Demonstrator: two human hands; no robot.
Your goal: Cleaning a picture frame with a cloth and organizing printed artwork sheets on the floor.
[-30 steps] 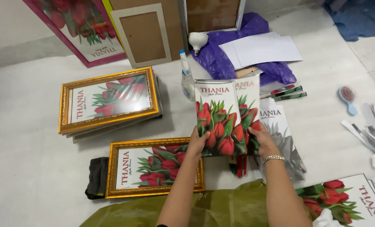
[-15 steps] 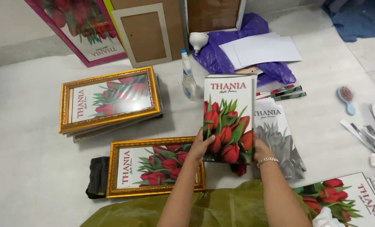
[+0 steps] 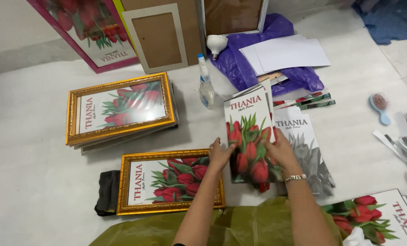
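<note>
Hands of one person, seen from above, work over a white floor (image 3: pixel 34 182). Left hand (image 3: pixel 220 154) grips the left edge of a stack of tulip prints (image 3: pixel 250 136), fingers curled round it; right hand (image 3: pixel 280 149), with a bracelet at the wrist, lies spread on the lower right part of the top sheet, thumb and fingers pressing it flat against the stack. The stack stands tilted, its lower edge down near the person's lap and its upper edge fanned slightly. Just behind and to the right of it lies a grey-toned print (image 3: pixel 309 150) flat on the floor, partly covered by the stack.

To the left of the left hand lies a gold-framed tulip picture (image 3: pixel 167 180), flat, with a dark folded cloth (image 3: pixel 107 192) touching its left end. Farther up and left, a second gold-framed picture (image 3: pixel 119 109) rests on top of a small pile of frames. A clear spray bottle (image 3: pixel 206 84) stands upright between that pile and the stack. Near the far edge of the floor lie a purple plastic bag (image 3: pixel 258 59) with white sheets (image 3: pixel 287 53) on it and a white bulb (image 3: pixel 216 44). A blue hairbrush (image 3: pixel 380 107) lies well apart at the right. An olive-green garment (image 3: pixel 249 225) covers the lap at the bottom edge.
</note>
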